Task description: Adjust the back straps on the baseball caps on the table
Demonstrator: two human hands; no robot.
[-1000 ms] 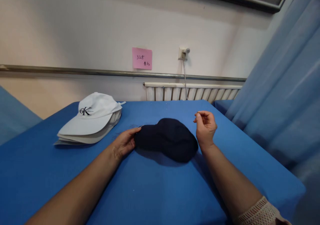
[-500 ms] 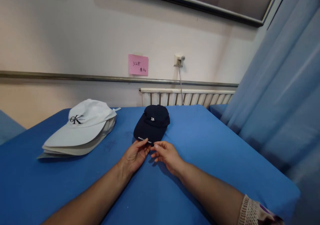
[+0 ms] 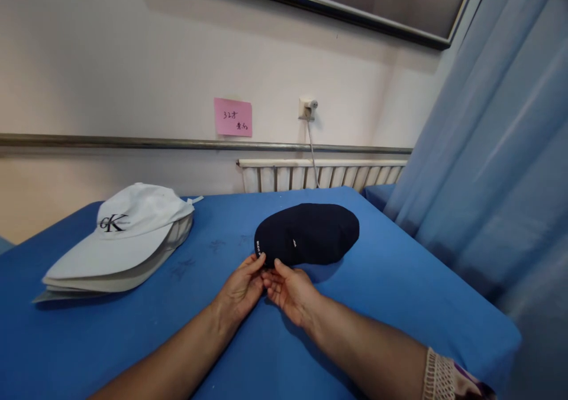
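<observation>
A dark navy baseball cap (image 3: pixel 310 231) is turned sideways over the bed, its brim to the left and its crown to the right. White lettering runs along the brim's left edge. My left hand (image 3: pixel 244 284) pinches the brim's near corner, thumb on top and fingers beneath. Close beside it, my right hand (image 3: pixel 295 290) has its thumb against the cap's near edge, with the fingers curled under; their grip is partly hidden. To the left lies a stack of pale caps (image 3: pixel 128 234), the top one white with black letters on its front.
The caps are on a bed or table with a blue cover (image 3: pixel 213 352). Behind it are a radiator (image 3: pixel 284 178), a metal rail (image 3: pixel 177 144), a plugged-in socket (image 3: pixel 307 109) and a pink note (image 3: pixel 233 117). A blue curtain (image 3: pixel 479 169) hangs at the right.
The navy cap has swung round from brim facing me to brim facing left, its crown moving right. My right hand has come up against its edge. The view has shifted slightly.
</observation>
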